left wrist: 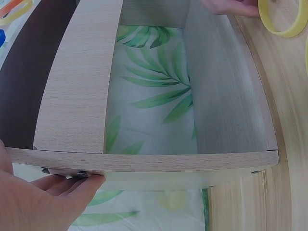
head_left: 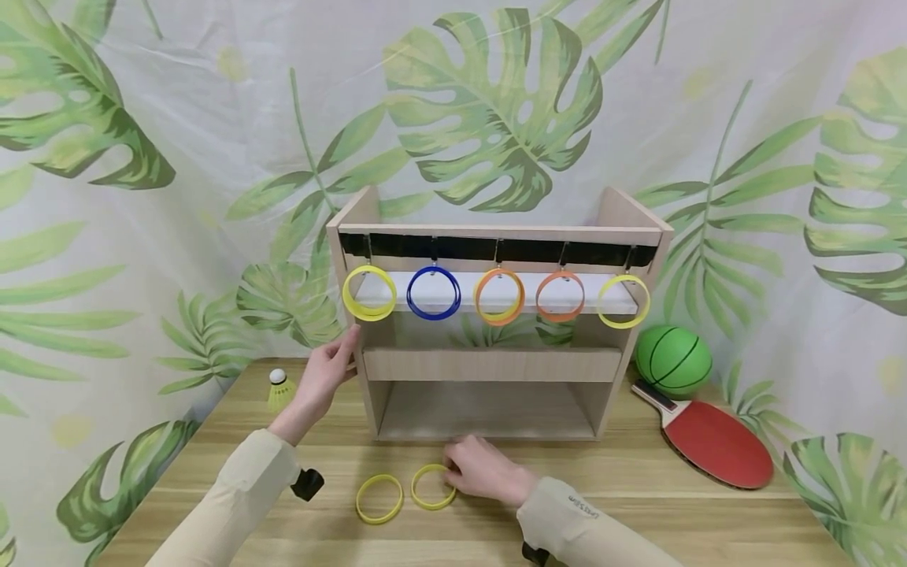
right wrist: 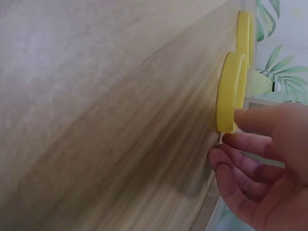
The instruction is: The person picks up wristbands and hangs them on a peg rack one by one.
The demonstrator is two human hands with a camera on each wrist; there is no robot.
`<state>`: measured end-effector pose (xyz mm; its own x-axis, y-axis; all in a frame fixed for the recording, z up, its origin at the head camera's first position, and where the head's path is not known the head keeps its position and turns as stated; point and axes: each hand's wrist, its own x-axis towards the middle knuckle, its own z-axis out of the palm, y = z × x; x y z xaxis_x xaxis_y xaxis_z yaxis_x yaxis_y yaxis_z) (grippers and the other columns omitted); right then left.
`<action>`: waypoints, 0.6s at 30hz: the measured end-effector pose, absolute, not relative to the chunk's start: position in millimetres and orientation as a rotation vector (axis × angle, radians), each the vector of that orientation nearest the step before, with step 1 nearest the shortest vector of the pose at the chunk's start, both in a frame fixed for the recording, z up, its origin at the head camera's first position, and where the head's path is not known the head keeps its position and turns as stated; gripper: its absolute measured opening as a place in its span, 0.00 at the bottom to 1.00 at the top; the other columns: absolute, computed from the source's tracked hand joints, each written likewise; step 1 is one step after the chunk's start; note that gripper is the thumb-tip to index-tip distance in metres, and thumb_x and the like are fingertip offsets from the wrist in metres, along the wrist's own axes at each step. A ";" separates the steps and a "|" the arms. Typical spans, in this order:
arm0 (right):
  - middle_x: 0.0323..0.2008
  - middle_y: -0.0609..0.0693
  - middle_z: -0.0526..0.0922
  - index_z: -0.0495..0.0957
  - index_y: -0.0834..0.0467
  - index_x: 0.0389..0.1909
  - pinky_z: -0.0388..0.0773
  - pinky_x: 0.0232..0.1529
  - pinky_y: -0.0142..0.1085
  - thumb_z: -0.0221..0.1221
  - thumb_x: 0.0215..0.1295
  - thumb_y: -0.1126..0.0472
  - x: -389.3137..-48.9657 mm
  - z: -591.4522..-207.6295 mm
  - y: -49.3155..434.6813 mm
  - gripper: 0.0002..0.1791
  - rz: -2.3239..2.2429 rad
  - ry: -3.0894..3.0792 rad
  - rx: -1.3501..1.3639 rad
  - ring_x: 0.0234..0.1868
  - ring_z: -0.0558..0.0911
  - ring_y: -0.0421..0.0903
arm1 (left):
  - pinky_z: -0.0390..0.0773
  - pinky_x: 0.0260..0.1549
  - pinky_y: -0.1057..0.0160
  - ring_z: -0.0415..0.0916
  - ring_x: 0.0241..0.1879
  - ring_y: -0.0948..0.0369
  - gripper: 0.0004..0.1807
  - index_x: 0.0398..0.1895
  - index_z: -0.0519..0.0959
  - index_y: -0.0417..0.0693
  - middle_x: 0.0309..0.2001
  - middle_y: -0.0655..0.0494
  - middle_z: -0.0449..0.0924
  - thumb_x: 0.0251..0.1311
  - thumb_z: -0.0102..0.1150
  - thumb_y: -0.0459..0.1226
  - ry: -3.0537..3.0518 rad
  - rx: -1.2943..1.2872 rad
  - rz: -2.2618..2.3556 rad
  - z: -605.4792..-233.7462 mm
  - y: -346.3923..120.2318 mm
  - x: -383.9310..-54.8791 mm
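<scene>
A light wooden shelf unit [head_left: 494,366] stands on the table, with a black strip and hooks along its upper front. My left hand [head_left: 331,366] grips its left side panel [left wrist: 192,160], with the fingers on the outer face. In front of the unit, my right hand [head_left: 489,470] pinches the edge of a yellow ring [right wrist: 226,91] between thumb and index finger. A second yellow ring [head_left: 359,504] lies flat to its left. Rings hang from the hooks: yellow [head_left: 368,313] at far left, then a blue ring [head_left: 434,316], orange rings [head_left: 560,317] and a pale yellow ring [head_left: 623,324].
Right of the unit sit a green ball [head_left: 673,360] and a red table tennis bat [head_left: 719,445]. A yellow shuttlecock [head_left: 280,390] stands at the left on the wooden table [head_left: 283,528]. Behind hangs a leaf-patterned cloth [head_left: 212,236].
</scene>
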<state>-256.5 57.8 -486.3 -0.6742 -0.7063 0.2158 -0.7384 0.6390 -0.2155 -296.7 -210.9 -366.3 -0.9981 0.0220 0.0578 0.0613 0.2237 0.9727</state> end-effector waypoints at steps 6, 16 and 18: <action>0.27 0.44 0.84 0.83 0.55 0.29 0.67 0.23 0.16 0.65 0.62 0.65 -256.3 -483.8 61.4 0.04 0.441 -2.763 1.222 0.24 0.70 0.29 | 0.67 0.72 0.45 0.54 0.76 0.44 0.41 0.74 0.60 0.36 0.78 0.41 0.49 0.73 0.39 0.60 -2.429 -0.084 -1.947 -366.6 -210.7 -296.7; 0.30 0.47 0.87 0.82 0.56 0.33 0.76 0.29 0.17 0.61 0.67 0.67 -243.4 -436.7 92.8 0.04 0.566 -2.644 1.223 0.29 0.81 0.32 | 0.66 0.72 0.46 0.54 0.76 0.44 0.41 0.73 0.61 0.35 0.79 0.41 0.49 0.73 0.39 0.60 -2.429 -0.074 -1.949 -366.3 -210.6 -296.4; 0.30 0.47 0.86 0.82 0.56 0.32 0.77 0.29 0.17 0.62 0.66 0.67 -239.5 -420.7 101.8 0.04 0.564 -2.581 1.227 0.30 0.82 0.34 | 0.66 0.72 0.46 0.53 0.76 0.44 0.41 0.73 0.61 0.35 0.79 0.42 0.49 0.73 0.39 0.60 -2.431 -0.076 -1.948 -365.7 -210.6 -295.7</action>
